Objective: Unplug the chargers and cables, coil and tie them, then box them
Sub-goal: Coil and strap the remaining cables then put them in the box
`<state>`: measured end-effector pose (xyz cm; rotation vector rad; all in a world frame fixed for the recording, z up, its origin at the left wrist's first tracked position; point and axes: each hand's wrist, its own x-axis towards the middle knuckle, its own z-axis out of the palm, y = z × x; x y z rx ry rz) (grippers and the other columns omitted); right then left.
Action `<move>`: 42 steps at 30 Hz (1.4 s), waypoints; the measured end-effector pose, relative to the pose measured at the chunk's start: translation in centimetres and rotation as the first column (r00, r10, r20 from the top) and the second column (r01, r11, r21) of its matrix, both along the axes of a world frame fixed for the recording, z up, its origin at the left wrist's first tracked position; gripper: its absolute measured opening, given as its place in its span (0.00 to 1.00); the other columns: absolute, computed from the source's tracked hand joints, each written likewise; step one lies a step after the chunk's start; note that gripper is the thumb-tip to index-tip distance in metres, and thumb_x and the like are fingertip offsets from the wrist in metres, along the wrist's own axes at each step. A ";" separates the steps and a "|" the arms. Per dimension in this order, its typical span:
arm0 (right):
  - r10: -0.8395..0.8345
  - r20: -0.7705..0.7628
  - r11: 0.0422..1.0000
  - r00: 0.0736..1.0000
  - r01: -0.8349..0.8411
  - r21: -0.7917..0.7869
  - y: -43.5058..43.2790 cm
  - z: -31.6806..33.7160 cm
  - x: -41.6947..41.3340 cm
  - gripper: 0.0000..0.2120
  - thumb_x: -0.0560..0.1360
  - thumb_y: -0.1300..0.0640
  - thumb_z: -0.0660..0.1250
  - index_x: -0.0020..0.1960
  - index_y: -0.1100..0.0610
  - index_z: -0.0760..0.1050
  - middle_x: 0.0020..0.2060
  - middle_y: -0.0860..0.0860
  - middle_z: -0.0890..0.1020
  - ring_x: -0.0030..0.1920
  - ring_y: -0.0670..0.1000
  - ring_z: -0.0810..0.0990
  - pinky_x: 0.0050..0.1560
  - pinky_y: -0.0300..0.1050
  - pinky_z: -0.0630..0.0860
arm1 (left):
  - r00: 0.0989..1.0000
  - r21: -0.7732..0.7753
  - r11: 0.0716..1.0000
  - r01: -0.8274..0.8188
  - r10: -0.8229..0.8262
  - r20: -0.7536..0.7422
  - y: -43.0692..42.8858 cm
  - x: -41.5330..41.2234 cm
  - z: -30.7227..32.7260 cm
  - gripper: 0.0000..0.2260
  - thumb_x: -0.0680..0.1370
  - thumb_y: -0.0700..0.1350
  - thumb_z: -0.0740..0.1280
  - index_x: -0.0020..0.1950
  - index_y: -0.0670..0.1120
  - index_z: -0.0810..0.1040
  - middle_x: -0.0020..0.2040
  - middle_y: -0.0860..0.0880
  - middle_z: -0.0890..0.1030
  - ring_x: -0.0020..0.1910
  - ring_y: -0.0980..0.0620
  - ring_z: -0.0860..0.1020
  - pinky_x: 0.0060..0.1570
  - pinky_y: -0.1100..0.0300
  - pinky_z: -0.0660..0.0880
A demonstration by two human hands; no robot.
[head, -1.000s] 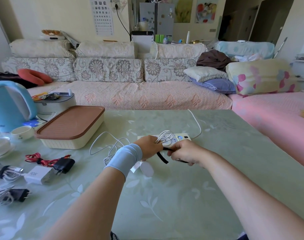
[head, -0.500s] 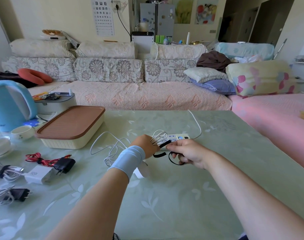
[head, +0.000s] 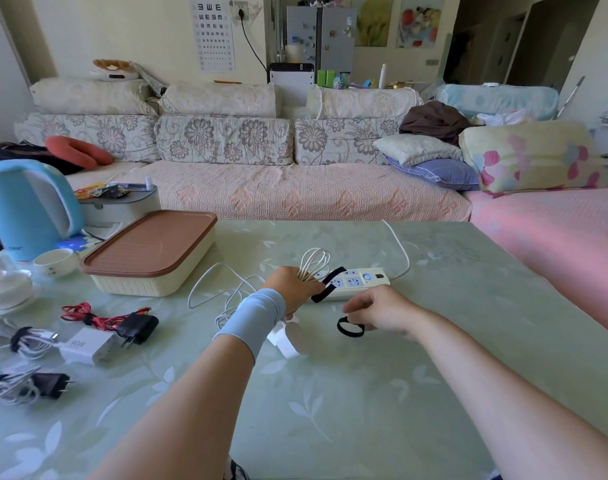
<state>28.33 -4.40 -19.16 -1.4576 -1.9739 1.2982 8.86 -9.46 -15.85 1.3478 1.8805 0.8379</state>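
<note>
My left hand (head: 290, 287) grips a coiled white cable (head: 315, 261), its loops sticking up above the fingers; a black strap (head: 326, 285) hangs from the same hand. The cable's loose end (head: 222, 289) trails left on the table, and a white charger (head: 288, 341) lies under my wrist. My right hand (head: 378, 308) holds a black strap loop (head: 350, 328) just above the table. A white power strip (head: 354, 282) lies behind both hands. The cream box with a brown lid (head: 150, 251) stands shut at the left.
At the left lie tied bundles: a red cable with black plug (head: 122, 322), a white adapter (head: 87, 344) and a black charger (head: 35, 386). A blue kettle (head: 25, 206), a cup (head: 54, 263) and a sofa (head: 261, 192) stand beyond the green table (head: 364, 393).
My right hand has pulled away to the right and down with a black strap loop. The left hand has lifted the coil a little, with one strap left hanging from it.
</note>
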 end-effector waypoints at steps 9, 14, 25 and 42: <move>0.063 -0.387 0.998 0.920 -0.053 0.035 -1.8 2.6 -1.6 0.07 0.80 0.56 0.66 0.52 0.51 0.83 0.50 0.49 0.86 0.46 0.50 0.84 0.44 0.43 0.75 | 0.987 -0.018 0.997 0.079 -0.075 0.144 -0.5 1.4 0.7 0.12 0.77 0.53 0.64 0.40 0.45 0.75 0.24 0.46 0.67 0.20 0.50 0.64 0.23 0.66 0.61; -0.133 -0.505 0.991 0.853 0.102 -0.088 -2.2 2.9 -2.0 0.07 0.79 0.53 0.67 0.50 0.54 0.84 0.45 0.50 0.87 0.43 0.50 0.85 0.44 0.43 0.77 | 0.932 -0.012 0.992 0.125 -0.113 0.344 -0.5 1.1 0.8 0.13 0.76 0.54 0.68 0.43 0.45 0.71 0.25 0.49 0.65 0.21 0.51 0.62 0.25 0.63 0.59; -0.233 -0.692 0.966 0.683 0.245 -0.084 -1.1 4.3 -0.7 0.12 0.83 0.60 0.60 0.60 0.62 0.79 0.26 0.51 0.70 0.25 0.48 0.72 0.49 0.54 0.81 | 0.732 0.016 0.991 0.136 -0.111 0.672 -0.8 0.4 0.8 0.13 0.84 0.42 0.52 0.58 0.42 0.76 0.32 0.50 0.68 0.26 0.53 0.63 0.28 0.60 0.63; -0.048 -0.523 0.999 0.851 0.043 -0.021 -3.9 5.2 -2.2 0.04 0.72 0.59 0.75 0.44 0.57 0.81 0.41 0.55 0.87 0.28 0.51 0.81 0.24 0.40 0.64 | 0.863 0.075 0.992 0.104 -0.128 0.488 -0.6 1.9 0.0 0.10 0.80 0.41 0.60 0.49 0.45 0.81 0.29 0.47 0.73 0.26 0.51 0.69 0.31 0.59 0.65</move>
